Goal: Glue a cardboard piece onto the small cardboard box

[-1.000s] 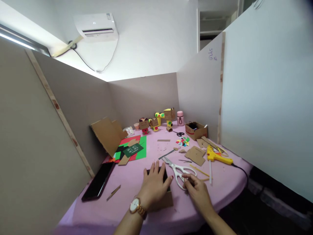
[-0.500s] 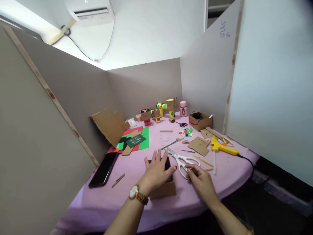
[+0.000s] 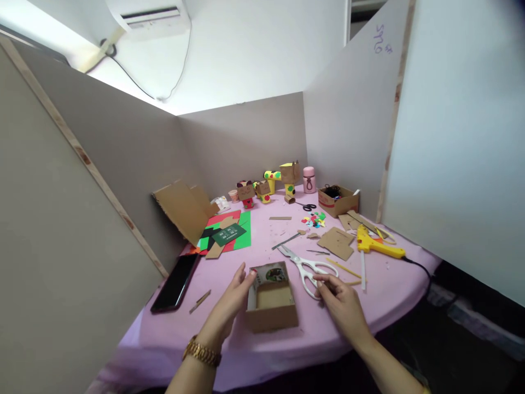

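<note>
A small open cardboard box (image 3: 272, 306) stands on the pink tablecloth (image 3: 229, 350) near the front edge. My left hand (image 3: 232, 302) rests against the box's left wall, fingers stretched and apart, a gold watch on the wrist. White-handled scissors (image 3: 307, 267) lie just right of the box. My right hand (image 3: 342, 305) lies palm down by the scissors' handles, fingertips curled at the loops. Whether it grips them I cannot tell.
A black phone (image 3: 174, 282) lies at the left. Coloured paper sheets (image 3: 226, 236), a cardboard sheet (image 3: 180, 210), small cardboard figures (image 3: 268, 187), a yellow glue gun (image 3: 379, 245) and a cardboard box of bits (image 3: 337, 200) stand farther back. Partition boards wall three sides.
My left hand slid off the top of the box to its left side, uncovering the open inside. My right hand stayed by the scissors. The view tilted down slightly.
</note>
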`<act>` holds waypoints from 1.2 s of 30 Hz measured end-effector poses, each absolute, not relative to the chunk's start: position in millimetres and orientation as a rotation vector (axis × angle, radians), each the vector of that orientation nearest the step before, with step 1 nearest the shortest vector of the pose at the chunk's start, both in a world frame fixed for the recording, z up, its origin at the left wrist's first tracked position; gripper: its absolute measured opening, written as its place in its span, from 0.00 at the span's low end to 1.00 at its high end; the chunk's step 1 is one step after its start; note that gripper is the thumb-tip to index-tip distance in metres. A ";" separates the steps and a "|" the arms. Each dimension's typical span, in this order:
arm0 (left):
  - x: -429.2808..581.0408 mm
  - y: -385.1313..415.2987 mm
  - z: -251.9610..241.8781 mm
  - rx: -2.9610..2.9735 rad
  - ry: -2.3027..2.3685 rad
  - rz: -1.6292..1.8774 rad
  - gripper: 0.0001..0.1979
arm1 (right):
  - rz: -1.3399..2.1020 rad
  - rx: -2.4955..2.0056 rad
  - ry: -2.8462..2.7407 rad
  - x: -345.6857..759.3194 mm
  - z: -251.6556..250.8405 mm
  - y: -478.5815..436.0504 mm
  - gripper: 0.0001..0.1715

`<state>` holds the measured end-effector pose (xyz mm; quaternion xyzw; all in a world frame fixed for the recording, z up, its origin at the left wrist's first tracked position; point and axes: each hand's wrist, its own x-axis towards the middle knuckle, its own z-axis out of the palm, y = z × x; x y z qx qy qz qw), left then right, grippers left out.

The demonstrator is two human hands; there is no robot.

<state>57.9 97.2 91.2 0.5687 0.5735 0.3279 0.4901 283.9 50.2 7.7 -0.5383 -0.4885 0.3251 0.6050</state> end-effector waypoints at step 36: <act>46.3 99.0 22.5 0.896 0.927 1.328 0.31 | 0.402 -1.646 -2.406 180.3 94.6 84.1 0.46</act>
